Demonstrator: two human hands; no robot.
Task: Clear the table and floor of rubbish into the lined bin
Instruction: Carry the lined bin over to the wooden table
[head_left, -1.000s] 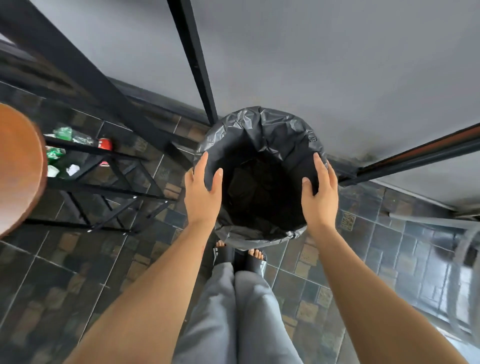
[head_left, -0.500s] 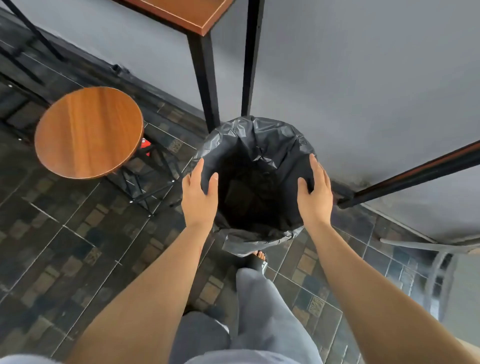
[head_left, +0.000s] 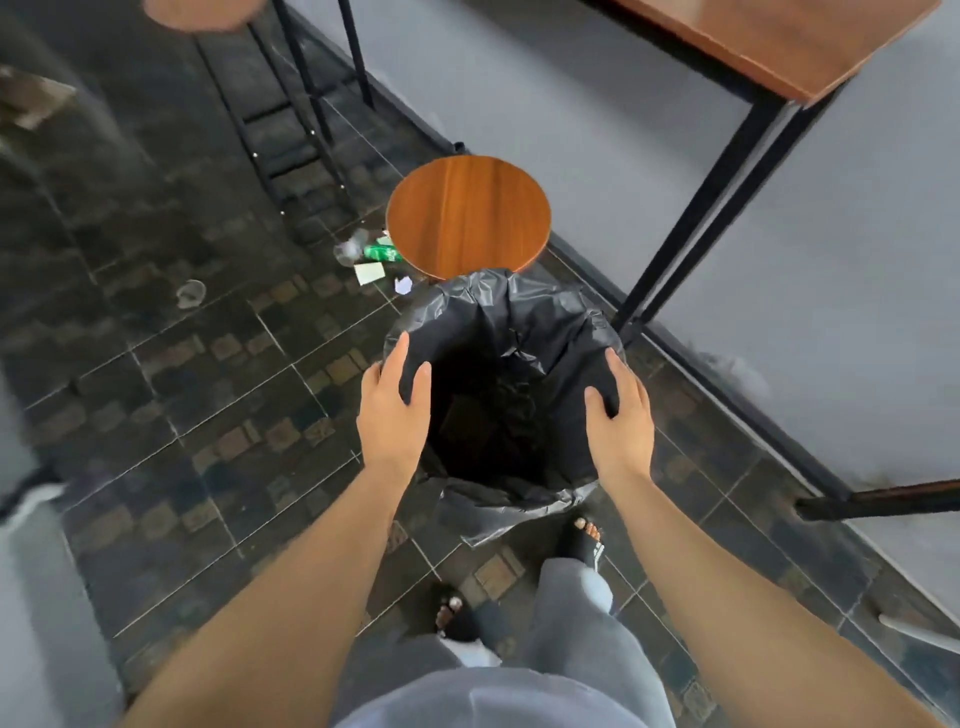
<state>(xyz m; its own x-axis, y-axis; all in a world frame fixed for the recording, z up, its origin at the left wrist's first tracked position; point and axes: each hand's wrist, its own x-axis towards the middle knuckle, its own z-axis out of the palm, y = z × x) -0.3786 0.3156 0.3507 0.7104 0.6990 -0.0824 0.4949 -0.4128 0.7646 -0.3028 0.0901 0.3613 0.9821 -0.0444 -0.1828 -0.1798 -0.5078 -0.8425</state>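
Note:
A bin lined with a black plastic bag (head_left: 498, 322) is in front of me, held between both hands. My left hand (head_left: 392, 410) grips its left rim and my right hand (head_left: 618, 410) grips its right rim, thumbs inside the liner. The bin's inside is dark, its contents unclear. On the dark tiled floor beyond the bin lies rubbish: a green can (head_left: 382, 253), a clear plastic cup (head_left: 347, 250), a pale paper slip (head_left: 370, 273), a small crumpled white scrap (head_left: 403, 285) and another clear cup (head_left: 190, 292) farther left.
A round wooden stool (head_left: 467, 215) stands just behind the bin. A wooden table (head_left: 779, 47) on black legs (head_left: 701, 208) is at the upper right by the grey wall. Black metal frames (head_left: 291, 135) stand at the upper left. My feet (head_left: 584, 540) are under the bin.
The view has swung round with the bin still held in both hands. The stool now sits behind the bin, and the floor rubbish has come into sight at its left.

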